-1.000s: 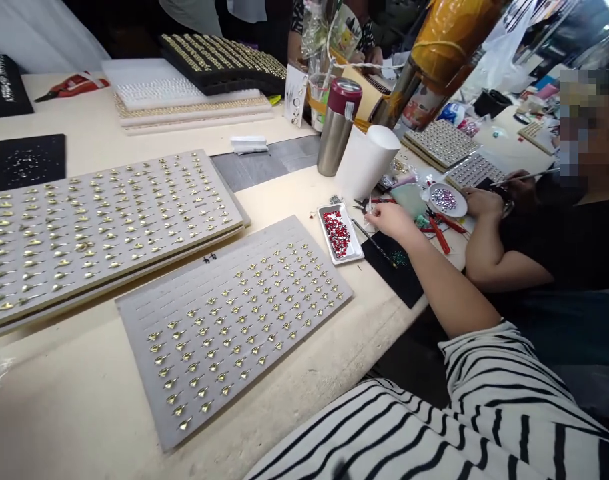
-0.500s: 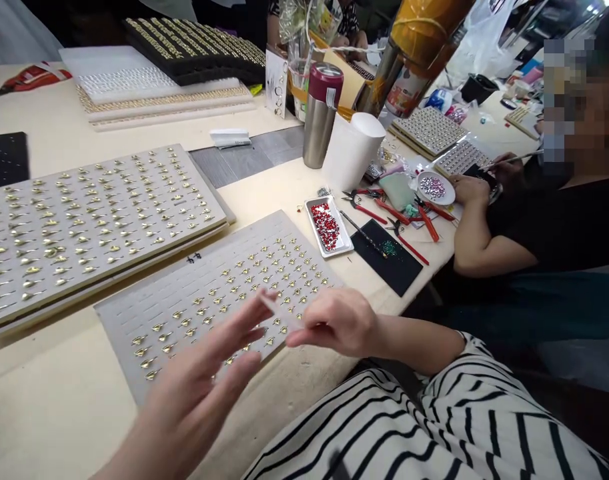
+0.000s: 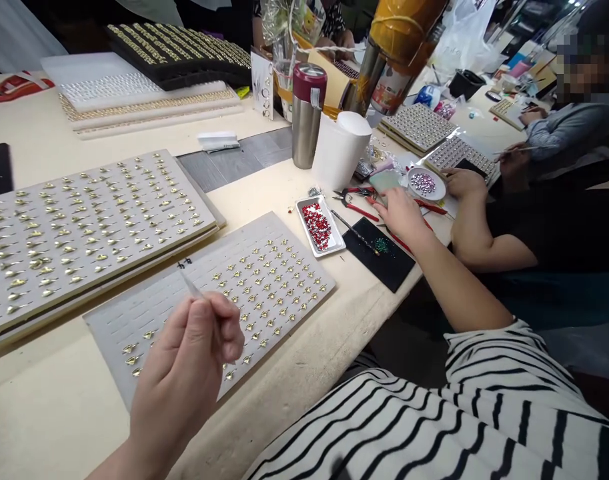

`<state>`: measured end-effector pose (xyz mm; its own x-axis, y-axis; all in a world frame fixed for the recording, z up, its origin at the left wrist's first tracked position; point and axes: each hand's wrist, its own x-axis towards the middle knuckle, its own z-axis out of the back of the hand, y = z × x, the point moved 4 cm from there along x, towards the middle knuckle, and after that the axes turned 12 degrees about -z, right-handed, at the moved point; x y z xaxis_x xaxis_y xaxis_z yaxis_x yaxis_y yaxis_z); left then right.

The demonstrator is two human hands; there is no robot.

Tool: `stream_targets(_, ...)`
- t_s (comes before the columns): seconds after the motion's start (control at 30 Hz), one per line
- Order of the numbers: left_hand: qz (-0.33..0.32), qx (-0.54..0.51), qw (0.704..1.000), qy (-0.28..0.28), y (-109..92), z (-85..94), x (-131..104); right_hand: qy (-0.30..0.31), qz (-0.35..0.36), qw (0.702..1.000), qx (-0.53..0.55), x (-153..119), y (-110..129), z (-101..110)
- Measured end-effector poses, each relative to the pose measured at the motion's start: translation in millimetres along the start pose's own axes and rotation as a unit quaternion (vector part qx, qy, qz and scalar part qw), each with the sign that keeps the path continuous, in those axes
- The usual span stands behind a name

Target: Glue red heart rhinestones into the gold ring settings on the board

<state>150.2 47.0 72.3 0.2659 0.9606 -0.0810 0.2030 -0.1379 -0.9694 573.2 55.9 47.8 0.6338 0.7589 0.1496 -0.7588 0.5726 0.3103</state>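
My left hand [image 3: 187, 353] is closed in a pinch on a thin pale pointed strip [image 3: 190, 285], its tip up; the exact kind is unclear. The hand is above the near part of a grey foam board [image 3: 169, 300] set with rows of small gold heart-shaped ring pieces [image 3: 257, 305]. My right hand [image 3: 401, 212] reaches out to the right with fingers stretched, over red-handled pliers [image 3: 359, 210] and beside a pale green pad [image 3: 384, 180]. Its fingertips are partly hidden, and I see nothing held in it.
A white tray of red stones [image 3: 318, 227] and a black pad [image 3: 364, 250] with green stones lie between my hands. Behind stand a steel tumbler [image 3: 307, 127] and a white paper roll [image 3: 341, 150]. A larger ring board [image 3: 84, 233] is left; a co-worker's arm [image 3: 467, 213] is right.
My hands have moved apart. The pale strip, earlier between both hands, is now pinched in my left hand alone. My right hand has gone out right to the pliers and green pad.
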Motion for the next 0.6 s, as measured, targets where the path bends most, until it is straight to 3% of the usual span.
stream_targets(0.1,0.024,0.03,0.999,0.024,-1,-8.7,-1,0.046,-0.043,0.997,-0.04,24,-16,-16)
stream_targets(0.2,0.026,0.062,0.996,0.054,-4,-13.1,-5,0.063,-0.045,0.996,-0.036,27,-18,-22)
stream_targets(0.43,0.008,0.075,0.995,0.072,-1,-5.1,1,-0.006,-0.082,0.994,0.067,28,-28,6)
stream_targets(0.6,-0.025,0.133,0.985,0.107,4,-12.2,8,-0.002,-0.132,0.979,0.153,39,-37,-8)
